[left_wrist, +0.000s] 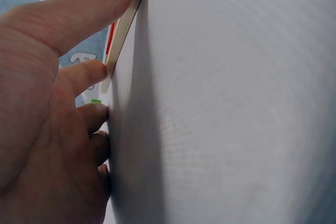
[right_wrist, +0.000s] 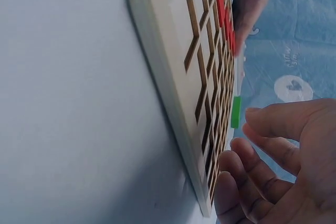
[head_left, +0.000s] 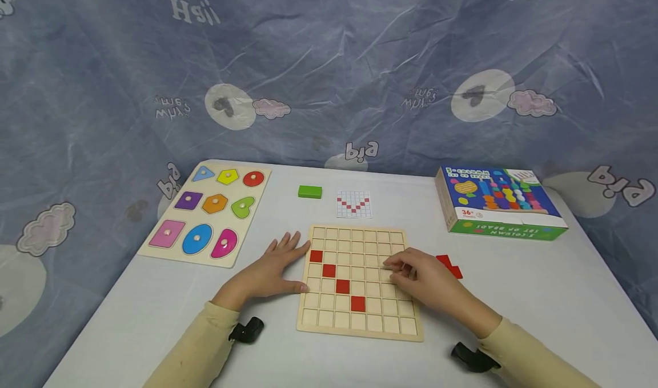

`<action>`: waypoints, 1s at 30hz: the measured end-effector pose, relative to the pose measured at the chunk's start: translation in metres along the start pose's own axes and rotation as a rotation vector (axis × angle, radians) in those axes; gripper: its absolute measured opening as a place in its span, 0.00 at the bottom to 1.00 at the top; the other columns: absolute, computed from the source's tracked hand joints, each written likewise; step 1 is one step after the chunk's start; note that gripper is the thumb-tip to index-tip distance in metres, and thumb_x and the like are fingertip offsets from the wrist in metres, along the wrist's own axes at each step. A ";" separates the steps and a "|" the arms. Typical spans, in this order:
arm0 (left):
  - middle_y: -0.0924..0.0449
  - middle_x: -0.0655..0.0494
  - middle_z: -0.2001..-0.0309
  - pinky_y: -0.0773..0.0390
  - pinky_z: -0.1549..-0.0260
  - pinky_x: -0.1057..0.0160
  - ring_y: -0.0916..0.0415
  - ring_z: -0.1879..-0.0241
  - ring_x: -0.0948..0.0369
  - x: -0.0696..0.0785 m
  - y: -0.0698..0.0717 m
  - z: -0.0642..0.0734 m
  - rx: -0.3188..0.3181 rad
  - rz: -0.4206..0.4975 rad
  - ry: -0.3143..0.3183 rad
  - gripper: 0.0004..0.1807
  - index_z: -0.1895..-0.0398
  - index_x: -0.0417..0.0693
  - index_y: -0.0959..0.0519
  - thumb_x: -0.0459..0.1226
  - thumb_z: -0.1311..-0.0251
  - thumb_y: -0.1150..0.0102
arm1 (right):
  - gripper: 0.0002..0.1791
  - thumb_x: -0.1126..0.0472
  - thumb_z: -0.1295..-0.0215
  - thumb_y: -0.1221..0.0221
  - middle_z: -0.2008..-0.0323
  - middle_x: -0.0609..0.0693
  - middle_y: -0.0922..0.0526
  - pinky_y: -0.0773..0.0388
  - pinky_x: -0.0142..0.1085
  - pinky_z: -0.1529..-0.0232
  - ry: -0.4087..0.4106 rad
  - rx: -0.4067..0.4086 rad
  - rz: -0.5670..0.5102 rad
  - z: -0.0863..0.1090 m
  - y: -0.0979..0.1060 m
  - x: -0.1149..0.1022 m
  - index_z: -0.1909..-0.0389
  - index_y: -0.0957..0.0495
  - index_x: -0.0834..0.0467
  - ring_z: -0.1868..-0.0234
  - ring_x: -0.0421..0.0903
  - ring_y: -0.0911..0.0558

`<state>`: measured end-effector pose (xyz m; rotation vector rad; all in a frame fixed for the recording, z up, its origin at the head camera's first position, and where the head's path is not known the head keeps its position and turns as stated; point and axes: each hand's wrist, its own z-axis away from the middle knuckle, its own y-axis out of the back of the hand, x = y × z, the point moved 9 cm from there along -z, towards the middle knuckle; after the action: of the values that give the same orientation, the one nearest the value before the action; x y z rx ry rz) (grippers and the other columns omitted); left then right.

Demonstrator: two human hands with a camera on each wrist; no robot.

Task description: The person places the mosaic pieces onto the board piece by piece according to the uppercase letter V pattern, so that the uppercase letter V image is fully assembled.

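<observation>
A wooden grid board (head_left: 360,332) lies on the table, with several red square tiles (head_left: 342,287) in a diagonal line down from its left side. My left hand (head_left: 269,271) rests at the board's left edge, fingers spread; the left wrist view shows the thumb (left_wrist: 89,14) and index fingertip against the edge. Over the board's right columns hovers my right hand (head_left: 424,276), its fingers loosely bent. In the right wrist view no tile shows between its thumb (right_wrist: 278,120) and fingers. Beside that hand lie loose red tiles (head_left: 455,272), partly hidden behind it.
Behind the board are a pattern card (head_left: 353,204) with a red V and a green block (head_left: 310,192). A shape puzzle board (head_left: 169,251) lies at the left. At the back right stands a bead-set box (head_left: 501,202). A patterned cloth (head_left: 329,62) hangs behind the table.
</observation>
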<state>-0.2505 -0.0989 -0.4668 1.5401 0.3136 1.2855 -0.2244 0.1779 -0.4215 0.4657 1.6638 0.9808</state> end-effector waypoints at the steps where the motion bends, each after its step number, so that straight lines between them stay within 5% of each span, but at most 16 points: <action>1: 0.56 0.44 0.19 0.63 0.23 0.42 0.67 0.19 0.45 0.000 0.000 0.000 0.002 0.001 0.000 0.55 0.19 0.51 0.43 0.58 0.47 0.27 | 0.11 0.62 0.35 0.32 0.63 0.38 0.20 0.22 0.31 0.64 0.002 0.004 0.000 0.002 0.002 0.001 0.52 0.15 0.51 0.65 0.37 0.23; 30: 0.56 0.45 0.18 0.64 0.23 0.43 0.68 0.19 0.46 0.000 -0.001 -0.001 -0.002 0.000 0.003 0.55 0.19 0.52 0.43 0.57 0.47 0.26 | 0.13 0.63 0.37 0.31 0.64 0.41 0.20 0.23 0.31 0.66 -0.115 0.082 0.099 0.034 0.040 0.052 0.51 0.14 0.53 0.65 0.38 0.24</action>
<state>-0.2506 -0.0980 -0.4674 1.5361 0.3142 1.2879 -0.2170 0.2512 -0.4229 0.6522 1.5939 0.9426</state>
